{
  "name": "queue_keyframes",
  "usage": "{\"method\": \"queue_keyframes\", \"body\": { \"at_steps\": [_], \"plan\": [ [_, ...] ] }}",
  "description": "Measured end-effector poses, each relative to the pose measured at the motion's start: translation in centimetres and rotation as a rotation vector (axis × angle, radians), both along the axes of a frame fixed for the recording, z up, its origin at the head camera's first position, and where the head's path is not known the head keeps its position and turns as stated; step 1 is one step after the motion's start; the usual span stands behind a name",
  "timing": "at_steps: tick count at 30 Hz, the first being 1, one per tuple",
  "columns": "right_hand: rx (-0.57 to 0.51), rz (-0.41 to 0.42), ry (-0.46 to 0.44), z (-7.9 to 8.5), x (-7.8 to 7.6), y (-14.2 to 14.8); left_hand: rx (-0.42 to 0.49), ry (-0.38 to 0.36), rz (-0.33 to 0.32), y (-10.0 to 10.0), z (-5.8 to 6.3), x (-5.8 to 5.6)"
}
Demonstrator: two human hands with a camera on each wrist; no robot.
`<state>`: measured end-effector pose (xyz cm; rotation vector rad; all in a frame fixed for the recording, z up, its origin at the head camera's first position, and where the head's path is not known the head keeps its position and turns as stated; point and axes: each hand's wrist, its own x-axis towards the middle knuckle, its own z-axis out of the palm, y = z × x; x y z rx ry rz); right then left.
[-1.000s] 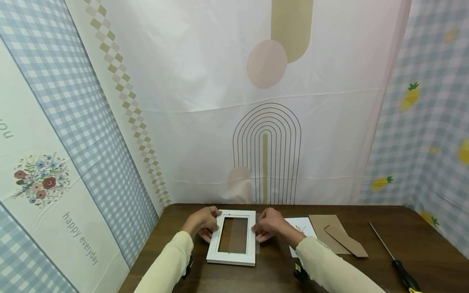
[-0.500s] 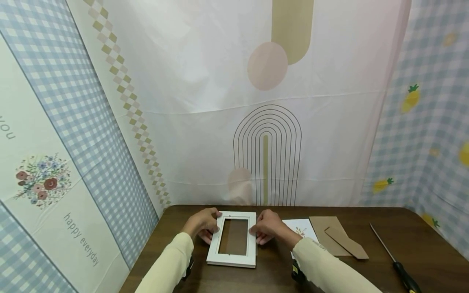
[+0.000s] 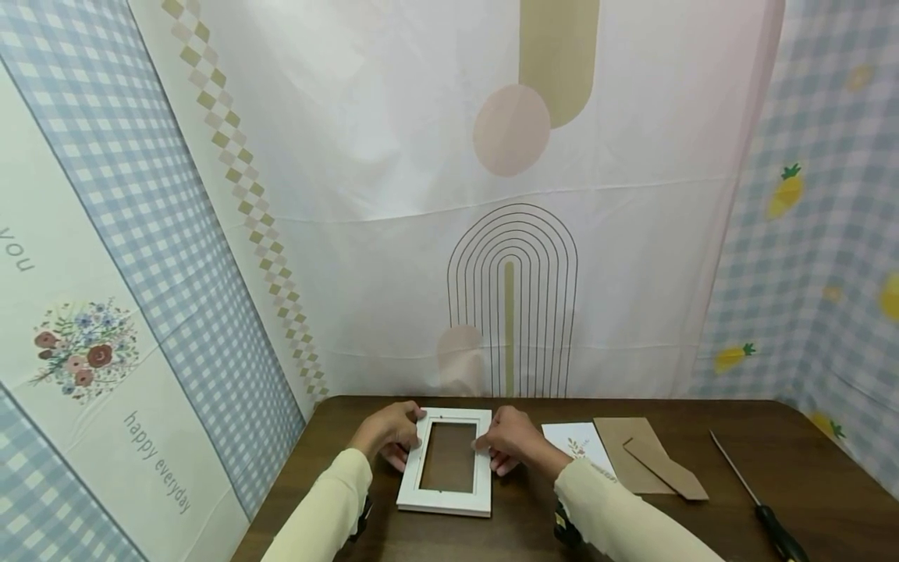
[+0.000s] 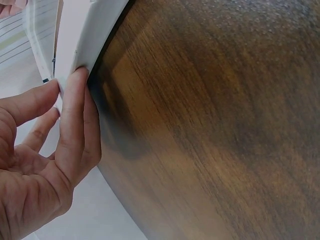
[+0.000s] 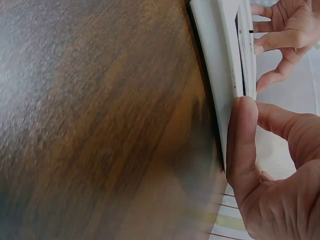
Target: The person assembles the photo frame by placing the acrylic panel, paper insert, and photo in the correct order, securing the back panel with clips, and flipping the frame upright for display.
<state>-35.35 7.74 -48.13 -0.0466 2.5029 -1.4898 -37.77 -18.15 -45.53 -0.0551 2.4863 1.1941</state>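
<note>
A white rectangular picture frame (image 3: 445, 502) lies flat on the brown wooden table (image 3: 421, 538), and wood shows through its opening. My left hand (image 3: 389, 432) grips the left side bar, thumb on top and fingertips against the outer edge; the left wrist view shows the same hold on the frame (image 4: 95, 30). At the opposite bar, my right hand (image 3: 511, 439) pinches the edge, its thumb reaching over the top. In the right wrist view, a right fingertip presses the side of the frame (image 5: 215, 45). Whether a clear sheet lies in the frame, I cannot tell.
Right of the hands lies a white card (image 3: 579, 445) with a printed plant design. Beside it is a brown backing board (image 3: 628, 437) with an angled stand piece (image 3: 663, 464) on it. Farther right rests a screwdriver (image 3: 769, 523) with a black handle. A patterned cloth (image 3: 393, 297) hangs behind.
The right hand has moved slightly left, its thumb now farther over the bar. A clear sheet that stuck out past the frame's right edge no longer shows there. The left hand keeps its hold.
</note>
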Motion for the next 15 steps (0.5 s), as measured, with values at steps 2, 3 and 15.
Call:
{"method": "queue_keyframes", "body": {
  "at_steps": [2, 3, 15],
  "plan": [
    [-0.003, -0.003, -0.001, -0.14, -0.04, -0.14, -0.001, 0.001, 0.0, 0.0, -0.07, 0.0],
    [-0.001, -0.005, -0.002, -0.23, -0.08, -0.2, -0.003, 0.002, -0.001, 0.02, -0.12, -0.01],
    [0.041, -0.02, 0.007, -0.37, -0.22, -0.71, 0.001, -0.001, 0.009, 0.09, -0.04, -0.03]
  ]
}}
